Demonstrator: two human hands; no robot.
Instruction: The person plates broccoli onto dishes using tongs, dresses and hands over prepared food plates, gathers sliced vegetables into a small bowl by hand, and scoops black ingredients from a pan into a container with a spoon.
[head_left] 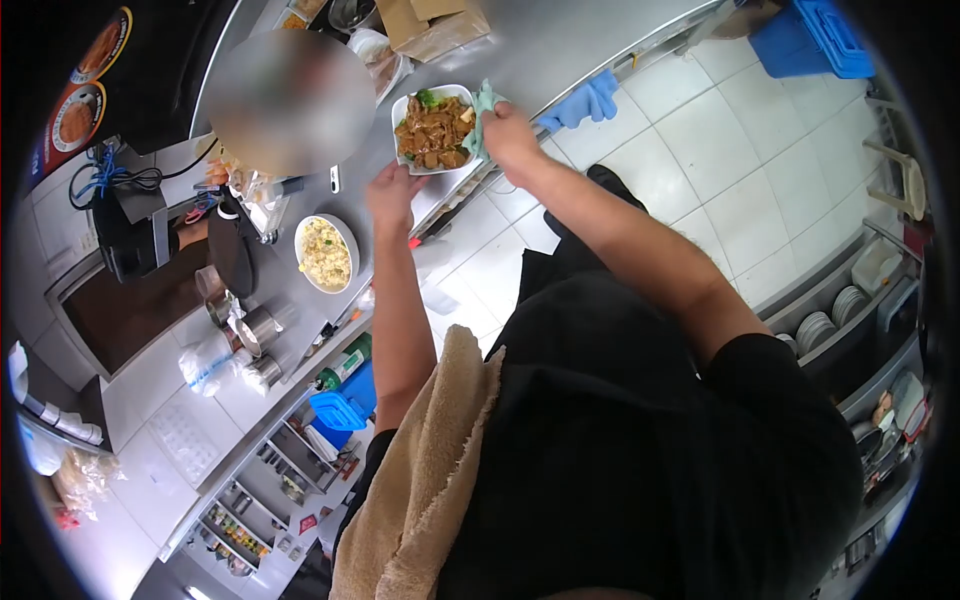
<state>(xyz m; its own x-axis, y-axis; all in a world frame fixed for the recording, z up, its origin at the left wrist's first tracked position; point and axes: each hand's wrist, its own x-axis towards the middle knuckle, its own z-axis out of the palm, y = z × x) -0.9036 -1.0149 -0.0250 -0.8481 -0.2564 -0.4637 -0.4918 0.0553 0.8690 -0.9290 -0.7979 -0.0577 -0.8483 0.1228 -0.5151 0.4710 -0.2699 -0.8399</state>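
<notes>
A white squarish dish [400, 112] of brown sauced meat with green vegetables [434, 132] is at the edge of the steel counter. My left hand [392, 194] grips its near left corner, fingers partly hidden under the rim. My right hand [508, 138] is closed on a light green cloth [486, 108], which it presses against the dish's right side. A white oval bowl of fried rice [326, 254] stands on the counter, left of my left forearm and apart from both hands.
A cardboard box [440, 28] sits at the back of the counter [545, 50]. A blue cloth [585, 102] hangs on the rail at its edge. Metal containers [258, 330] stand at the left. Blue bins [812, 42] and tiled floor [720, 140] lie to the right.
</notes>
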